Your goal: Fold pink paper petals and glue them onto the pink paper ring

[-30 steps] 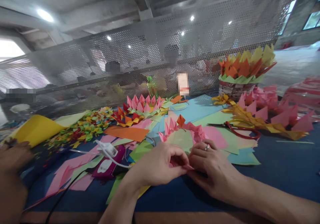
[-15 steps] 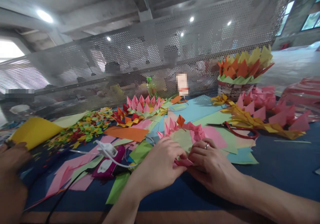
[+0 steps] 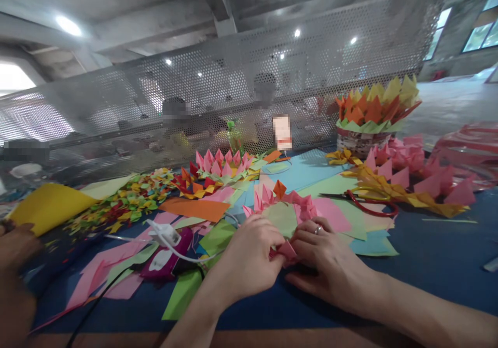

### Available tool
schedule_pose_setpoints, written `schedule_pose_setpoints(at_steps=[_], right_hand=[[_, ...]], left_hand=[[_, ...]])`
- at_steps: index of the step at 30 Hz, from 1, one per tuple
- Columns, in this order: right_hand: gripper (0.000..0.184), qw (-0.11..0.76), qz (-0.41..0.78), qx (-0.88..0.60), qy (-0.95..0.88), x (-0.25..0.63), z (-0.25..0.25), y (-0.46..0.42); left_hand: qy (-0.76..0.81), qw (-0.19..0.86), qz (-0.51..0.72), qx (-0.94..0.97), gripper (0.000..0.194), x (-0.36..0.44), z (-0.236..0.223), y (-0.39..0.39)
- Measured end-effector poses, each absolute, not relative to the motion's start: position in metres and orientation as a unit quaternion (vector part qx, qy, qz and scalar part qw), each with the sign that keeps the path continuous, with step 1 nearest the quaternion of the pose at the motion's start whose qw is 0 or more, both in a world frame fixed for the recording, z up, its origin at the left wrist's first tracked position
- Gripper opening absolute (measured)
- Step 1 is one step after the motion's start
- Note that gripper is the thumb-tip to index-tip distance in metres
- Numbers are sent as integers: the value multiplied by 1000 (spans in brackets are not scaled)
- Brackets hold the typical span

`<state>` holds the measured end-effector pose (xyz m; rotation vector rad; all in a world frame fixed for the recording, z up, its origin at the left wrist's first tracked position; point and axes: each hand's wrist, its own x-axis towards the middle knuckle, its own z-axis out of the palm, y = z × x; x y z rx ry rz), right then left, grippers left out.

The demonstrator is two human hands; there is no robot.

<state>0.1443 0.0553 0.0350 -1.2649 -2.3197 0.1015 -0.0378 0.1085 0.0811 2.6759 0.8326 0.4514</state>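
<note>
A small folded piece of pink paper (image 3: 287, 250) sits between my two hands near the table's front edge. My left hand (image 3: 254, 254) pinches it from the left, with thumb and fingers closed on it. My right hand (image 3: 324, 257), with a ring on one finger, has bent fingers against the paper's right side; its thumb is lower and apart. Just beyond my hands curves a chain of pink folded paper points (image 3: 307, 207) with one orange point (image 3: 279, 189). My fingers hide part of the folded piece.
Red-handled scissors (image 3: 371, 203) lie to the right on paper sheets. A purple power strip (image 3: 165, 257) with a white charger and cables is at left. Behind stand a pink paper lotus (image 3: 223, 162) and a perforated screen (image 3: 218, 88). A co-worker's hand (image 3: 19, 247) holds yellow paper (image 3: 52, 205).
The folded pink paper now stands up with a point showing, where it lay flatter before. My right thumb has moved down away from it. The view has shifted slightly.
</note>
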Motion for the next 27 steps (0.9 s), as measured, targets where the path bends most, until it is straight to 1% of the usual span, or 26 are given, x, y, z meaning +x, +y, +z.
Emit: schedule_pose_setpoints(at_steps=[2,4,5,8,14,20,24,27], right_hand=[[16,242,39,-465,-851,144,34,56],[7,242,36,-467,-850,145,33,57],[7,243,34,-467,-850,145,32,57],[11,244,30,-467,-849,145,31,57],[9,248,20,-461,-852,144,26,57],[12,235,17,-476,-847,145,28,58],[9,241,24,-475,-846,146,29,58],[12,243,30,-471,-847,146,29,58]], left_hand=[[293,153,165,929,10,-38,82,109],[293,158,165,928,10,-38,83,109],[293,161,165,928,10,-38,83,109],[291,165,163,928,12,-39,82,109],[292,154,152,932,13,-39,81,112],[302,170,136,928,4,-41,88,110],[316,167,136,924,15,-40,88,110],[309,149,137,929,8,-39,83,111]])
